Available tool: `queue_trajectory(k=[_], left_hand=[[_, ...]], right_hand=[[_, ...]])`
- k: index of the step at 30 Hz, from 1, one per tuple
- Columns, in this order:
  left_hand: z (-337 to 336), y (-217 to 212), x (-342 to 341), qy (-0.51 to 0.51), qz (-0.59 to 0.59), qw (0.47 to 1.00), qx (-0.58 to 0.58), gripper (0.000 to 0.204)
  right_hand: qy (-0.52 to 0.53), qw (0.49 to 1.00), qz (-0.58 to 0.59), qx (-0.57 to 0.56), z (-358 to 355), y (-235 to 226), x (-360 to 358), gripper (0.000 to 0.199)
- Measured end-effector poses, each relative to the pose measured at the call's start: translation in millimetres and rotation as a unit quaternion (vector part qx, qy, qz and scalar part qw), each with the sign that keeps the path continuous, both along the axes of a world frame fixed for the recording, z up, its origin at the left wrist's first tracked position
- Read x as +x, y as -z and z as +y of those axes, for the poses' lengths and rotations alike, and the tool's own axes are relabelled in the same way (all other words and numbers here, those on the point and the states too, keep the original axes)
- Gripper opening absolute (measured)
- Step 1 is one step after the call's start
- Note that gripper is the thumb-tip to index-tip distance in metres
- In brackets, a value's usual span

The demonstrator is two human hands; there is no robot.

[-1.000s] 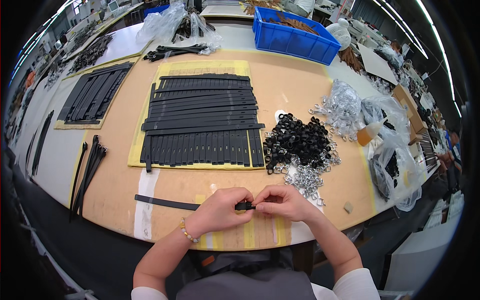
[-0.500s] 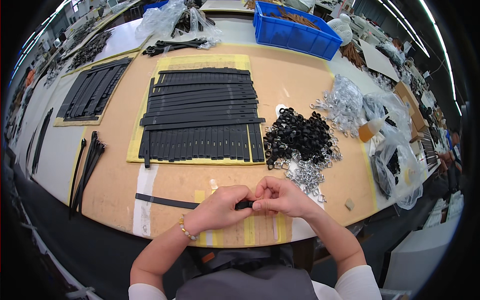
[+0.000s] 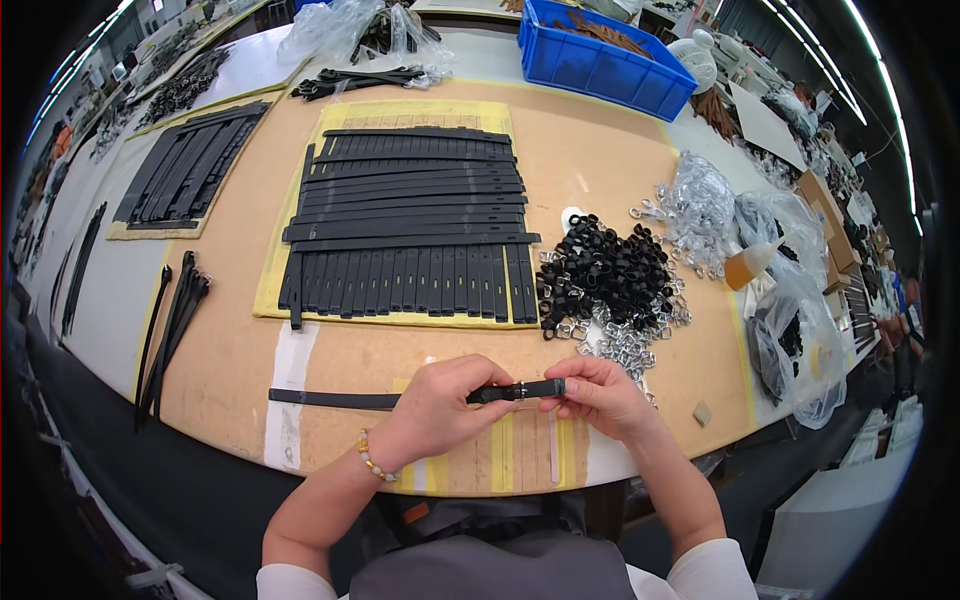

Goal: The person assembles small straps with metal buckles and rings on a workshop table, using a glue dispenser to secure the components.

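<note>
A long black strap [image 3: 340, 399] lies across the near part of the table and runs under my left hand [image 3: 447, 408], whose thumb and fingers pinch it. Between my hands a silver buckle [image 3: 520, 390] shows on the strap. My right hand [image 3: 600, 396] grips the strap's short right end with thumb and fingertips. Beyond my hands, many more black straps [image 3: 410, 215] lie in rows on a yellow-edged board [image 3: 270, 290]. Black loops [image 3: 610, 270] are heaped at the right, with silver buckles [image 3: 625, 345] spilling from the pile's near side.
A glue-like amber bottle [image 3: 745, 265] stands at the right among clear plastic bags [image 3: 800, 350]. Finished-looking buckled straps [image 3: 180, 320] lie at the left. Behind them is a second board of straps [image 3: 185, 165]. A blue crate [image 3: 605, 70] stands at the far side.
My right hand has shifted right and away from my left, uncovering the silver buckle and the strap's right end. My left hand keeps its hold in nearly the same place.
</note>
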State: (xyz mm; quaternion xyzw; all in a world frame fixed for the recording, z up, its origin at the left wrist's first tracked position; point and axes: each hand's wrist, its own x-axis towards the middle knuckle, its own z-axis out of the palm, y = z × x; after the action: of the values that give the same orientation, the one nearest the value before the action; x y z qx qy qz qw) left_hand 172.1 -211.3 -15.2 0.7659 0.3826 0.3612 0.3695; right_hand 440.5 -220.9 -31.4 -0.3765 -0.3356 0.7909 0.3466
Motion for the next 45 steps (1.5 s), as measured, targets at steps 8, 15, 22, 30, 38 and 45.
queue_trajectory(k=[8, 15, 22, 30, 38, 45], left_hand=[[-7.8, 8.1, 3.1, 0.052, -0.022, 0.998, -0.001, 0.022], [-8.3, 7.9, 7.7, 0.055, -0.026, 0.998, -0.028, 0.024], [-2.3, 4.5, -0.3, 0.062, 0.012, 0.995, -0.073, 0.027], [-0.4, 9.2, 1.3, 0.062, 0.009, 0.996, -0.063, 0.024], [-0.6, 6.4, 1.5, 0.068, 0.014, 0.994, -0.085, 0.024], [-1.6, 6.4, 1.4, 0.07, 0.013, 0.994, -0.078, 0.022]], right_hand=[[-0.166, 0.975, -0.149, 0.009, 11.6, -26.4, -35.6, 0.036], [-0.166, 0.966, -0.189, 0.049, 10.9, -17.2, -41.2, 0.03], [-0.133, 0.969, -0.207, 0.032, 10.2, -16.1, -30.4, 0.026], [-0.136, 0.971, -0.193, 0.035, 11.1, -12.0, -28.5, 0.025], [-0.134, 0.97, -0.203, 0.02, 11.6, -14.3, -29.8, 0.02], [-0.138, 0.969, -0.202, 0.024, 11.3, -13.9, -29.7, 0.02]])
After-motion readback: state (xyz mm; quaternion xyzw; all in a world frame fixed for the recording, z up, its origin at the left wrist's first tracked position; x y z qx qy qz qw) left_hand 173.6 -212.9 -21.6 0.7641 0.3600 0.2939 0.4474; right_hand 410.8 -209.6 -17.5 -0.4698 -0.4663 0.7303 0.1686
